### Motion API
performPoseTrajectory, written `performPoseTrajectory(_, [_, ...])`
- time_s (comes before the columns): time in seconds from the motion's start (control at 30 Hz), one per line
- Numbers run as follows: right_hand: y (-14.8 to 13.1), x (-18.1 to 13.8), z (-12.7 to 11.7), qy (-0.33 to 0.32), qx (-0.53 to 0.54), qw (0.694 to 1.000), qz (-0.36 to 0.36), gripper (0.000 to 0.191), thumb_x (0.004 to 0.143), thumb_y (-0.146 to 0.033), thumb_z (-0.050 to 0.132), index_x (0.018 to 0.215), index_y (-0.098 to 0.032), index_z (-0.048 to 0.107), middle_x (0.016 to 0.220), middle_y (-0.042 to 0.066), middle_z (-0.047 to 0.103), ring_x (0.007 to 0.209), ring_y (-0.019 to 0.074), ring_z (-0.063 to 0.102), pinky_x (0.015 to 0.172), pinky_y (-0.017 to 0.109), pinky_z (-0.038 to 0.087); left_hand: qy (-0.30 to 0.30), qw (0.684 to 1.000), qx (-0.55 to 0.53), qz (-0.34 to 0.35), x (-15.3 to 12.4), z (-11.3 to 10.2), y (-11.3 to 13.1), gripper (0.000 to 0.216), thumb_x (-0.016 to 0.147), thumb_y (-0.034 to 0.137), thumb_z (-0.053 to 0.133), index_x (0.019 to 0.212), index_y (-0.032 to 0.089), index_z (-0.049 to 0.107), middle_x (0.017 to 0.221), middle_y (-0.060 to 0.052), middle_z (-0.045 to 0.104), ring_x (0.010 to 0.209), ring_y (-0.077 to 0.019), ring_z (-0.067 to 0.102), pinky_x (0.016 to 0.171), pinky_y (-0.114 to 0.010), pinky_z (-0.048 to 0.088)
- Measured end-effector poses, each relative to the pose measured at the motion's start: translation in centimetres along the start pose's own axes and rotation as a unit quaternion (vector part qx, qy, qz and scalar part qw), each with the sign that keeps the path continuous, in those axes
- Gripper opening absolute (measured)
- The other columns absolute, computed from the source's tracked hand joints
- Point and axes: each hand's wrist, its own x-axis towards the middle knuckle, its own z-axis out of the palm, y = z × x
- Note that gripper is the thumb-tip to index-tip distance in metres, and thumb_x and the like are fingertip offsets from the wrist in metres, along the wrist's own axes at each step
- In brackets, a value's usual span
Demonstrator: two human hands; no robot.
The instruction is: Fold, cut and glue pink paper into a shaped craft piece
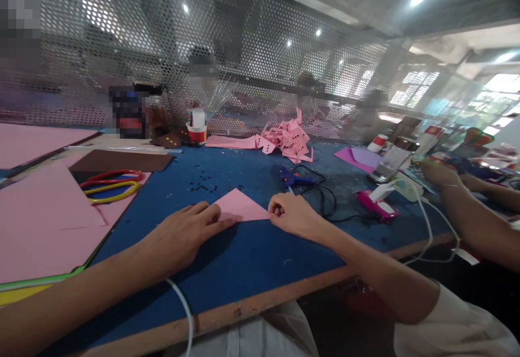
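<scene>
A small pink paper piece (pixel 239 205), folded to a triangle, lies on the blue table top (pixel 252 254). My left hand (pixel 182 232) rests flat on its left edge, fingers stretched out and pressing it down. My right hand (pixel 290 213) sits at the paper's right corner, its fingers curled into a closed pinch on the corner.
Large pink sheets (pixel 44 221) lie at the left with red and yellow loops (pixel 111 183) and a brown sheet (pixel 122 160). Pink scraps (pixel 288 140), a blue glue gun (pixel 294 177) with black cable and a pink glue gun (pixel 376 202) lie beyond. Another person's arms (pixel 471 211) are at the right.
</scene>
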Motion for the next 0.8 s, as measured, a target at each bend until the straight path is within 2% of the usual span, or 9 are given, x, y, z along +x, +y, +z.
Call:
performPoseTrajectory(0.57, [0.6, -0.9, -1.4, -0.003, -0.055, 0.998, 0.012, 0.009, 0.078, -0.013, 0.063, 0.077, -0.021, 0.066, 0.076, -0.001, 0.068, 0.083, 0.0172, 0.055, 0.072, 0.029, 0.029, 0.017, 1.0, -0.002, 0.005, 0.0, 0.2, -0.1, 0.084, 0.08, -0.008, 0.042, 0.151, 0.036, 0.039, 0.109, -0.006, 0.059, 0.094, -0.0239, 0.054, 0.083, -0.036, 0.048])
performPoseTrajectory(0.8, [1.7, -1.4, -2.1, 0.004, -0.065, 0.998, 0.013, 0.009, 0.077, -0.012, 0.062, 0.075, -0.021, 0.065, 0.075, -0.002, 0.068, 0.081, 0.0173, 0.054, 0.073, 0.03, 0.028, 0.03, 0.999, -0.001, 0.016, 0.0, 0.2, -0.2, 0.086, 0.079, -0.009, 0.042, 0.152, 0.036, 0.037, 0.109, -0.006, 0.06, 0.094, -0.024, 0.054, 0.082, -0.036, 0.048])
